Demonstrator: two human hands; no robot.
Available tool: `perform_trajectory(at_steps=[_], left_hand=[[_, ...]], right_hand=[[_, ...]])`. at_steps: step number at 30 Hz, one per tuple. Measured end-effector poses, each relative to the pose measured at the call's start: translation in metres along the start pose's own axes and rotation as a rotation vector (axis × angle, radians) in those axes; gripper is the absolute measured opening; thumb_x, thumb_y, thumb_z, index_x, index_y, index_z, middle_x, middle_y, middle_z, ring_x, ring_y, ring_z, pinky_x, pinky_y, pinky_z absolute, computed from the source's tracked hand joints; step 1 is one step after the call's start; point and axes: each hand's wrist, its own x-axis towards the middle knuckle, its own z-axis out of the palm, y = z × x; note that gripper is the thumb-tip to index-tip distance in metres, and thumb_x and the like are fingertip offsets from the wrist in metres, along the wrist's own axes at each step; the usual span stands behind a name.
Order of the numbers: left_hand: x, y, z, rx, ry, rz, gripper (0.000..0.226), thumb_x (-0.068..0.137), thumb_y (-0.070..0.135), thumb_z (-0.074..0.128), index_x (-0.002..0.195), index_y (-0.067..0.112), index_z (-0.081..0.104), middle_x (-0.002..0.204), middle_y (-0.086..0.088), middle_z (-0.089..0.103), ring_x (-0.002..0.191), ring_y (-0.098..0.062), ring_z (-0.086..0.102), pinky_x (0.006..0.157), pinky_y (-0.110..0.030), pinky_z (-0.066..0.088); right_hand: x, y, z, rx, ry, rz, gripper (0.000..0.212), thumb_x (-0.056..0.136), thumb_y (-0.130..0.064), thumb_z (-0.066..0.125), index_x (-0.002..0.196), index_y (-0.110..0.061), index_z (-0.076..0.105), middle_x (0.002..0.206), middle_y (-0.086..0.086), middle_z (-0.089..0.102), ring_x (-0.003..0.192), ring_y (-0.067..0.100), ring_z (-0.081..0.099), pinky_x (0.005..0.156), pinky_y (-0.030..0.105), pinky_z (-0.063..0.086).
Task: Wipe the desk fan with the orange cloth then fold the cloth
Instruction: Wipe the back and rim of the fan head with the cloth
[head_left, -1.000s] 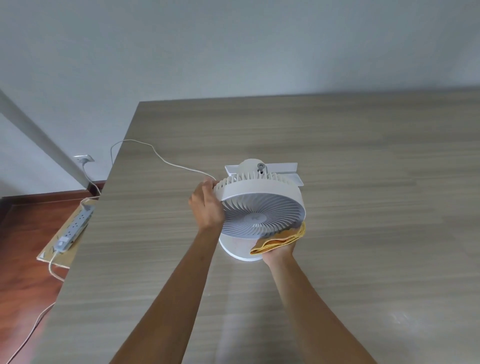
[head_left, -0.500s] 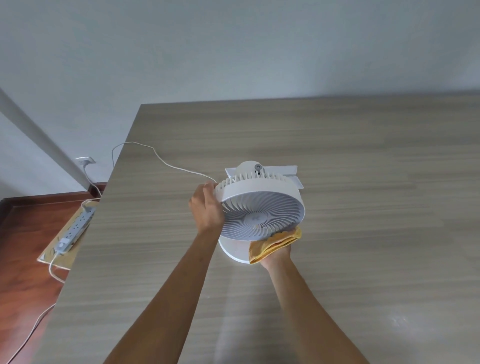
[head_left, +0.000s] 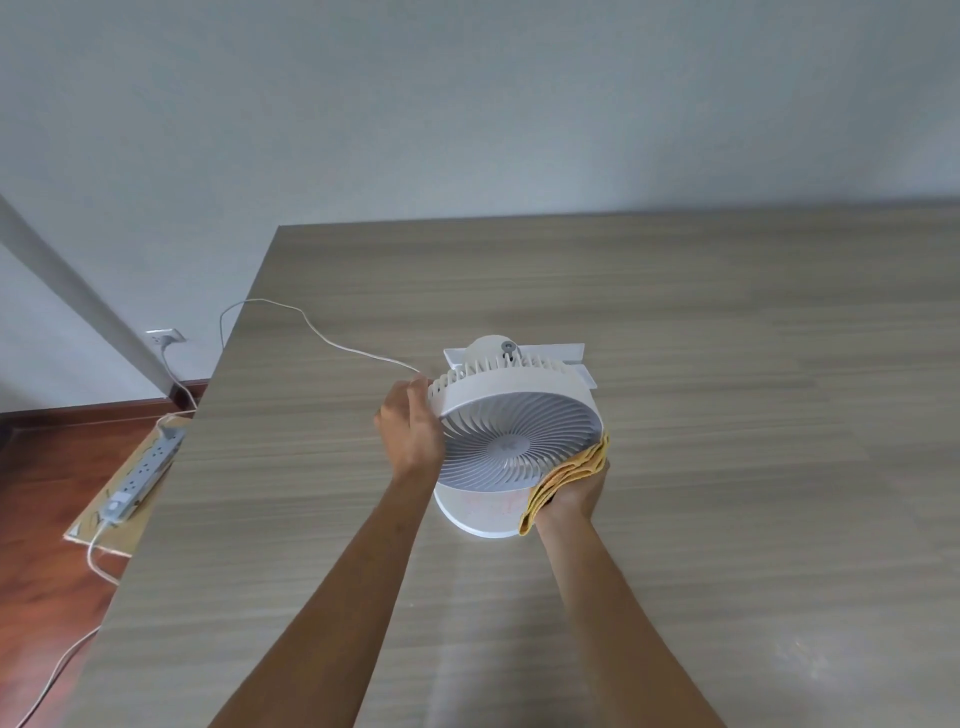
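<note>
The white desk fan stands on its round base near the middle of the wooden table, its grille tilted up toward me. My left hand grips the fan's left rim. My right hand holds the bunched orange cloth and presses it against the lower right edge of the grille. Part of the cloth is hidden under the fan head.
The fan's white cord runs left across the table and over its left edge. On the floor to the left a power strip lies on a piece of cardboard. A wall outlet has a plug in it.
My right hand has slid the cloth along the grille's lower rim to the right. The left hand keeps its grip and the fan stays where it was.
</note>
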Motion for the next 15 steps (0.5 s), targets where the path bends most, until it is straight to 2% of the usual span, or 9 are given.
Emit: perform_trajectory(at_steps=[6,10,13,15], left_hand=[[0.001,-0.002,0.002,-0.012,0.013,-0.001,0.035,0.086,0.03,0.04,0.062,0.006,0.049,0.06,0.0,0.049,0.058,-0.017,0.041,0.061,-0.036,0.035],[0.002,-0.002,0.002,-0.011,0.008,-0.003,0.032,0.085,0.03,0.041,0.057,0.016,0.046,0.059,0.001,0.048,0.058,-0.017,0.04,0.061,-0.037,0.036],[0.003,-0.004,0.001,-0.017,0.009,-0.016,0.035,0.085,0.032,0.041,0.061,0.009,0.051,0.061,-0.001,0.05,0.061,-0.02,0.042,0.062,-0.039,0.038],[0.003,-0.005,0.001,-0.014,0.008,-0.018,0.038,0.086,0.033,0.041,0.067,0.003,0.056,0.064,-0.003,0.054,0.062,-0.02,0.044,0.063,-0.039,0.04]], right_hand=[[-0.011,-0.019,0.012,-0.305,0.145,-0.183,0.041,0.092,-0.055,0.042,0.102,-0.028,0.072,0.103,-0.003,0.073,0.1,0.021,0.068,0.093,0.04,0.053],[-0.023,-0.024,0.018,-0.53,0.173,-0.412,0.046,0.097,-0.053,0.03,0.117,-0.033,0.065,0.109,-0.009,0.069,0.102,0.015,0.062,0.096,0.037,0.046],[-0.028,-0.024,0.021,-0.607,0.15,-0.556,0.047,0.096,-0.054,0.029,0.115,-0.031,0.065,0.106,-0.01,0.069,0.1,0.013,0.064,0.096,0.041,0.049],[-0.03,-0.024,0.025,-0.676,0.127,-0.67,0.05,0.095,-0.052,0.027,0.119,-0.028,0.063,0.11,-0.008,0.069,0.105,0.015,0.063,0.097,0.043,0.048]])
